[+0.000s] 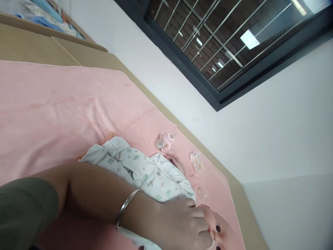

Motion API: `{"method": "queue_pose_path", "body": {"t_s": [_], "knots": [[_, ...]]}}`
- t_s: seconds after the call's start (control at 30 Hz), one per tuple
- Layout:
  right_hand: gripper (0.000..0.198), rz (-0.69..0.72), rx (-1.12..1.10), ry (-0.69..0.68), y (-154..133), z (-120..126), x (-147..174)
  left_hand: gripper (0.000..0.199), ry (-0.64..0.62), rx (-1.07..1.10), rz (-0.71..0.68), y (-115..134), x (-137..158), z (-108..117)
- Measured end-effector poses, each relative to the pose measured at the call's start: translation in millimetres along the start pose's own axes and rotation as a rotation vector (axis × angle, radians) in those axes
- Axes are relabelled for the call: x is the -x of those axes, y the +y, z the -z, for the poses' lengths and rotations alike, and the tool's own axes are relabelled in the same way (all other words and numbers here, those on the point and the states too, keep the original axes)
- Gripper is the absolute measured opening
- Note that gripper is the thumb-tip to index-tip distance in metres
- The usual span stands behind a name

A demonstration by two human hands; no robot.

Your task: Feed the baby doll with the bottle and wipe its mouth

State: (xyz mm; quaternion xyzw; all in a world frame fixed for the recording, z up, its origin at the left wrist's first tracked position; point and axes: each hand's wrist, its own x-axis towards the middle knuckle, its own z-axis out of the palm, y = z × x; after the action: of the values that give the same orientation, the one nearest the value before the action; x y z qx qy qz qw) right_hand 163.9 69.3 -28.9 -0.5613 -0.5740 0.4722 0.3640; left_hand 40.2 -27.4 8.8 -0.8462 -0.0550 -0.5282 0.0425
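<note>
My left hand, with a silver bangle on its wrist, reaches in from the lower left. Its fingers are curled closed against the lower face of a baby doll. A sliver of white shows by the fingertips, but what they hold is hidden. The doll lies on its back in a white printed sleepsuit, its head at the lower right and partly cut off. My forearm crosses over its body. My right hand is out of view. Beside the doll's arm lies a pink-topped baby bottle.
A pink sheet covers the padded surface with a tan edge. A small clear packet and a clear round piece lie near the doll's head. A white wall and dark-framed window stand alongside.
</note>
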Motion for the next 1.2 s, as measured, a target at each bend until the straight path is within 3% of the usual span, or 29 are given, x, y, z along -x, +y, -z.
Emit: {"method": "queue_pose_path", "body": {"t_s": [0.2, 0.43, 0.73, 1.2], "knots": [[0.045, 0.04, -0.067, 0.085, 18, 7, -11, 0.007, -0.149, 0.018, 0.008, -1, -2, 4], [0.043, 0.075, -0.093, 0.075, 27, 14, -22, 0.008, -0.116, -0.023, -0.017, -2, -2, 1], [0.042, 0.077, -0.089, 0.049, 32, 14, -24, 0.008, -0.189, -0.014, -0.048, -1, 0, 2], [0.042, 0.078, -0.095, 0.036, 32, 14, -25, 0.008, -0.187, -0.015, -0.015, 4, 1, 3]]}}
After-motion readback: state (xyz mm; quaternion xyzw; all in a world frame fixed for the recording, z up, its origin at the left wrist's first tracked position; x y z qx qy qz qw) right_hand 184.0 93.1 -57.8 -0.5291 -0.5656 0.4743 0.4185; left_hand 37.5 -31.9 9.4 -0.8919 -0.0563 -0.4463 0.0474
